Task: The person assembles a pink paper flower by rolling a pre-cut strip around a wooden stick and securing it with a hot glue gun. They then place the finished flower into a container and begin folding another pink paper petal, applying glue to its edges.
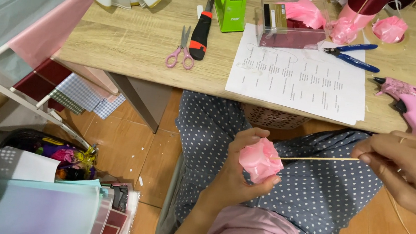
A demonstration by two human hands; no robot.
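My left hand (237, 174) is closed around a pink ribbon rose (260, 160) held over my lap, below the table edge. A thin wooden stick (319, 159) runs from the rose toward the right. My right hand (410, 171) pinches the stick's right end between thumb and fingers. Both hands hover above my blue polka-dot skirt (315, 193).
The wooden table (133, 39) carries a printed paper sheet (300, 75), pink scissors (182, 50), a box cutter (202, 29), a green tape dispenser (230, 3), blue pliers (352, 53), a pink glue gun (409, 102) and pink ribbon pieces (388, 28). Paper sheets and a basket lie on the floor at left (44, 197).
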